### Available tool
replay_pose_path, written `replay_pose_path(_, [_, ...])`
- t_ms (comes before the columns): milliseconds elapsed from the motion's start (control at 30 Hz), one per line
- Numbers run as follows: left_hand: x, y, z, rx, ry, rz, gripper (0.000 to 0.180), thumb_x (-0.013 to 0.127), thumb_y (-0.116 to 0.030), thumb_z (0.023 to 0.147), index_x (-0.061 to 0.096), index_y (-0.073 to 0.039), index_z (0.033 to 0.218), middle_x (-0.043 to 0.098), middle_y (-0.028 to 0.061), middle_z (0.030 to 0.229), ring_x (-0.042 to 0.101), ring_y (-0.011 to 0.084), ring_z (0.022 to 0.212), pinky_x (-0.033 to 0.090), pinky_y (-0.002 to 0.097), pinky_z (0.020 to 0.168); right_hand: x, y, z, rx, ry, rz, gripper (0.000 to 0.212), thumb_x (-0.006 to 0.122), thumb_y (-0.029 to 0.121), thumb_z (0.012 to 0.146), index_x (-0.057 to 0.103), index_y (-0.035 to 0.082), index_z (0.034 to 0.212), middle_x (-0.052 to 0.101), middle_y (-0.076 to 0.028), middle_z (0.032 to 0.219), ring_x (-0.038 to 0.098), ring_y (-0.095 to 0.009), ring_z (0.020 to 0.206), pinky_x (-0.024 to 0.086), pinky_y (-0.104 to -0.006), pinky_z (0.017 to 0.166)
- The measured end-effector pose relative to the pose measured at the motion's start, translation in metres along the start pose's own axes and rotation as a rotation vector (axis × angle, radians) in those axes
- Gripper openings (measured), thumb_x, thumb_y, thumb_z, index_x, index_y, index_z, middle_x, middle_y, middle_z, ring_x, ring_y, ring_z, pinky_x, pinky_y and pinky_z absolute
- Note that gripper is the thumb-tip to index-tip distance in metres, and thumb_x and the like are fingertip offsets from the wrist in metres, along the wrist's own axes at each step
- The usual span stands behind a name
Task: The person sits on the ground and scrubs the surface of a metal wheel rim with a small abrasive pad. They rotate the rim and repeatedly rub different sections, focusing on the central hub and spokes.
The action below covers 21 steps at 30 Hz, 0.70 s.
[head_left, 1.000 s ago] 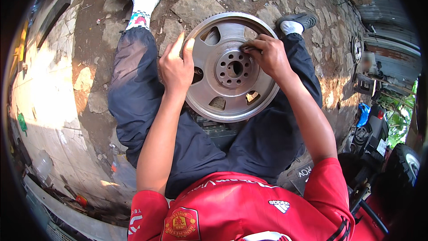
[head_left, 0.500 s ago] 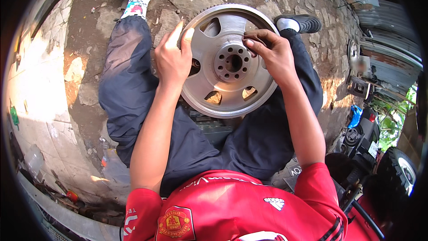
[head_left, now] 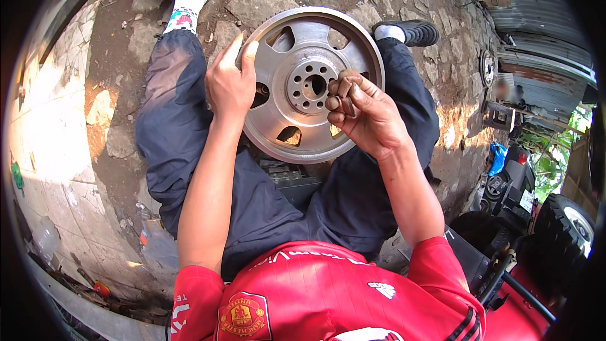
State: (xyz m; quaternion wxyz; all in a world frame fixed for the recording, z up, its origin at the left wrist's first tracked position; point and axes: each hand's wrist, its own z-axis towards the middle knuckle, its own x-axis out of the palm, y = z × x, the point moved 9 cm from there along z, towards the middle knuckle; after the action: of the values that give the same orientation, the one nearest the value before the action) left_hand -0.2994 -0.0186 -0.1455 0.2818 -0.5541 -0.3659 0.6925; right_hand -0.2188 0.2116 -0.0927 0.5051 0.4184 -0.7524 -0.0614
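A grey metal flywheel [head_left: 303, 136] with a toothed edge, several oval windows and a ring of bolt holes around its centre bore stands tilted between my legs. My left hand [head_left: 231, 85] rests at its left rim, thumb and forefinger extended along the edge, steadying it; the other fingers are partly hidden. Above the flywheel's right side, my right hand [head_left: 366, 110] is raised off the metal. Its darkened fingertips pinch a small folded brown piece [head_left: 352, 107] that looks like sandpaper, mostly covered by the fingers.
Stone paving [head_left: 265, 0] and dirt lie beyond my feet. Pale sunlit tiles [head_left: 57, 145] are on the left. On the right are corrugated metal sheets [head_left: 543, 25], a blue plastic bag [head_left: 497, 158] and a knobbly black tyre [head_left: 562, 233]. A dark box [head_left: 293, 186] sits beneath the flywheel.
My right hand has lifted away from the flywheel's face near the hub and come toward me, turning its fingers up with the brown piece. My left hand stays at the rim.
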Motion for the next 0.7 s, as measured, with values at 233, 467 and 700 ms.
replay_pose_path(233, [-0.001, 0.001, 0.000, 0.021, -0.006, -0.012, 0.054, 0.064, -0.042, 0.108, 0.073, 0.005, 0.133, 0.076, 0.0291, 0.123, 0.073, 0.0433, 0.118, 0.056, 0.0458, 0.102, -0.011, -0.006, -0.004, -0.044, -0.029, -0.010, 0.035, 0.078, 0.019, 0.102, 0.066, 0.004, 0.131, 0.070, -0.011, 0.118, 0.069, -0.020, 0.097, 0.054, -0.0326, 0.080])
replay_pose_path(467, [-0.001, 0.000, -0.001, 0.029, -0.039, -0.004, 0.047, 0.069, -0.039, 0.106, 0.076, 0.001, 0.130, 0.077, 0.0267, 0.116, 0.074, 0.0440, 0.110, 0.058, 0.0473, 0.095, -0.001, -0.007, -0.006, -0.049, 0.058, 0.070, 0.034, 0.077, 0.014, 0.103, 0.062, 0.007, 0.134, 0.070, -0.007, 0.107, 0.072, -0.021, 0.098, 0.055, -0.0339, 0.079])
replay_pose_path(700, [-0.028, -0.046, -0.010, 0.475, -0.250, -0.020, 0.031, 0.079, -0.015, 0.098, 0.079, -0.004, 0.127, 0.078, 0.0169, 0.111, 0.075, 0.0336, 0.099, 0.058, 0.0428, 0.093, 0.005, 0.003, -0.016, -0.277, 0.010, -0.118, 0.037, 0.076, 0.001, 0.101, 0.054, 0.009, 0.130, 0.073, -0.019, 0.124, 0.074, -0.024, 0.104, 0.057, -0.0340, 0.078])
